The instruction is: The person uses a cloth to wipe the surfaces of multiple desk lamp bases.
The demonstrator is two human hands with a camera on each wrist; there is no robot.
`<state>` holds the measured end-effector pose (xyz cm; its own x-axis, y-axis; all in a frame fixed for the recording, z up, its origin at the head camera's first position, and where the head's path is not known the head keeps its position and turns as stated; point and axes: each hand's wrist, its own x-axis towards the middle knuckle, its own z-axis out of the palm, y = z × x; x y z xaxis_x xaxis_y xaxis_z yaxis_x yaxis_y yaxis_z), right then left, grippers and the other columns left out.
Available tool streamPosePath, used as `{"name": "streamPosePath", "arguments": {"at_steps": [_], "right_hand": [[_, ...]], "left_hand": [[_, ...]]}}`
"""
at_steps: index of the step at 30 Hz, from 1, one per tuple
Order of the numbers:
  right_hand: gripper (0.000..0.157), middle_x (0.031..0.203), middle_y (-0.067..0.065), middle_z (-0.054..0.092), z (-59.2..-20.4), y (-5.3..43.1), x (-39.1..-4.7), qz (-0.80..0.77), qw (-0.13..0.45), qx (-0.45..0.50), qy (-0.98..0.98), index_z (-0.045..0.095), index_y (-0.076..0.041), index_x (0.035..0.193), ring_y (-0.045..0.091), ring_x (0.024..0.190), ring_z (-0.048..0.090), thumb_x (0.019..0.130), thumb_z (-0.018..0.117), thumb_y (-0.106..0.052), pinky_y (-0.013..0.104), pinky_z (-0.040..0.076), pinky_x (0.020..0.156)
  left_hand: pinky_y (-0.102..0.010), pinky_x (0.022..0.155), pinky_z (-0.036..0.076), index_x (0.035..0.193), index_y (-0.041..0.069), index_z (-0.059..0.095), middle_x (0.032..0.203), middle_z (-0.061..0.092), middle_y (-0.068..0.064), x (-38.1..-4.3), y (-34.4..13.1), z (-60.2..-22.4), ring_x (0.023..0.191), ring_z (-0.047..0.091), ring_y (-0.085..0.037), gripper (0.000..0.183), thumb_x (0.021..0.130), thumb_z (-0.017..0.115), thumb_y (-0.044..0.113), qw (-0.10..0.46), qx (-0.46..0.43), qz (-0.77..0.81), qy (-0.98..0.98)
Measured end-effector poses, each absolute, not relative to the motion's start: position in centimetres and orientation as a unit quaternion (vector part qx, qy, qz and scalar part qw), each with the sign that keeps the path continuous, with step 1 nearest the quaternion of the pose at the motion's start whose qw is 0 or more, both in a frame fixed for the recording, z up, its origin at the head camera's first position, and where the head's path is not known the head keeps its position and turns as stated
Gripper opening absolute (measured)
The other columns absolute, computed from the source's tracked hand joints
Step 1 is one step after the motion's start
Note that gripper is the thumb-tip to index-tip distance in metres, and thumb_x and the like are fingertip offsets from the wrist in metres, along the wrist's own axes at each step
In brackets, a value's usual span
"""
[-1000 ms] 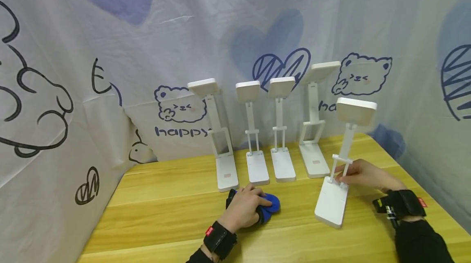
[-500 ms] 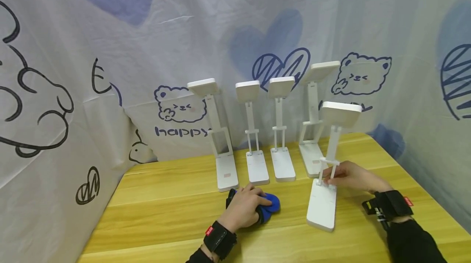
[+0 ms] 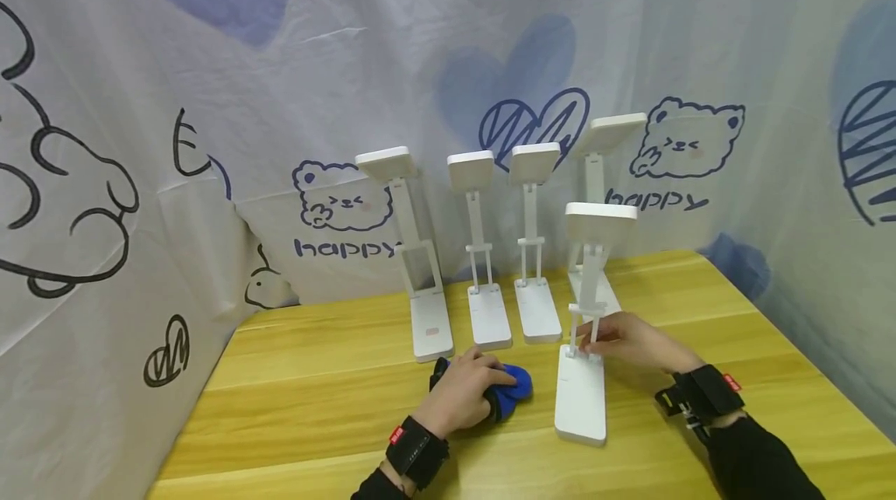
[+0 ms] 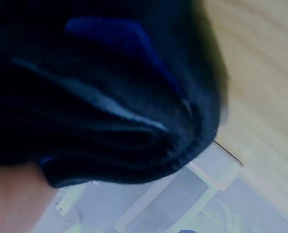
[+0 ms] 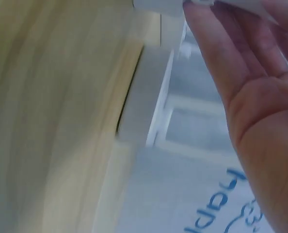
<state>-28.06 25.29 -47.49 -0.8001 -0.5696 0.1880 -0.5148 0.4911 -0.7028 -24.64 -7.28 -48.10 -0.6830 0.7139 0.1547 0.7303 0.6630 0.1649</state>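
My right hand (image 3: 640, 340) grips a white folding desk lamp (image 3: 580, 399) low on its stem, just above the base. The lamp stands upright, its head tilted forward, in front of the rear right lamp, which it partly hides. In the right wrist view, fingers (image 5: 214, 43) reach up to a white edge at the top. To the left, my left hand (image 3: 458, 391) holds a folded blue-and-black soft item (image 3: 514, 387) on the table. Close up in the left wrist view, black padded folds (image 4: 129, 107) with blue patches show; its exact kind is unclear.
Along the back of the wooden table (image 3: 301, 383) stand more white lamps: a tall left one (image 3: 432, 329), two smaller middle ones (image 3: 490, 321) (image 3: 537, 313), and a tall right one (image 3: 595, 177). A printed cloth (image 3: 336, 96) hangs behind them.
My right hand has moved the gripped lamp leftward and slightly nearer, in front of the rear right lamp. My left hand and the blue-and-black item stay in place.
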Motion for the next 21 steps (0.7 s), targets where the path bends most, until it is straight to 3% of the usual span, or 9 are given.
{"name": "streamPosePath", "arguments": {"at_steps": [7, 11, 15, 21], "right_hand": [[0.019, 0.098, 0.009, 0.072, -47.7, 22.9, -28.2, -0.401, 0.017, -0.343, 0.849, 0.069, -0.004, 0.107, 0.014, 0.087, 0.065, 0.091, 0.06, -0.01, 0.031, 0.056, 0.073], [0.016, 0.099, 0.005, 0.072, -47.8, 21.7, -28.4, -0.384, -0.002, -0.354, 0.853, 0.071, -0.009, 0.103, 0.013, 0.09, 0.064, 0.091, 0.061, -0.013, 0.033, 0.056, 0.073], [0.015, 0.101, 0.0, 0.071, -47.8, 20.6, -28.6, -0.37, 0.0, -0.346, 0.862, 0.072, -0.015, 0.102, 0.012, 0.094, 0.062, 0.091, 0.062, -0.017, 0.035, 0.055, 0.076], [0.009, 0.101, 0.002, 0.071, -47.5, 19.6, -28.7, -0.358, -0.004, -0.357, 0.863, 0.073, -0.014, 0.092, 0.014, 0.093, 0.062, 0.089, 0.064, -0.013, 0.036, 0.055, 0.074]], "left_hand": [[-0.04, 0.097, 0.044, 0.126, 0.02, 0.063, 0.123, 0.063, -0.004, -24.8, -7.8, -47.5, 0.111, 0.053, -0.022, 0.059, 0.077, 0.049, -0.011, 0.025, -0.394, -0.141, -0.908], [-0.04, 0.099, 0.042, 0.13, 0.019, 0.059, 0.126, 0.061, -0.005, -25.0, -8.0, -47.4, 0.114, 0.052, -0.022, 0.061, 0.077, 0.048, -0.011, 0.012, -0.394, -0.158, -0.906], [-0.039, 0.1, 0.043, 0.13, 0.018, 0.059, 0.126, 0.061, -0.004, -25.4, -8.3, -47.6, 0.115, 0.052, -0.02, 0.063, 0.075, 0.048, -0.012, 0.004, -0.402, -0.181, -0.898], [-0.036, 0.096, 0.046, 0.126, 0.017, 0.062, 0.123, 0.064, 0.001, -25.9, -8.7, -47.7, 0.111, 0.055, -0.013, 0.061, 0.074, 0.051, -0.013, 0.013, -0.413, -0.215, -0.885]]}}
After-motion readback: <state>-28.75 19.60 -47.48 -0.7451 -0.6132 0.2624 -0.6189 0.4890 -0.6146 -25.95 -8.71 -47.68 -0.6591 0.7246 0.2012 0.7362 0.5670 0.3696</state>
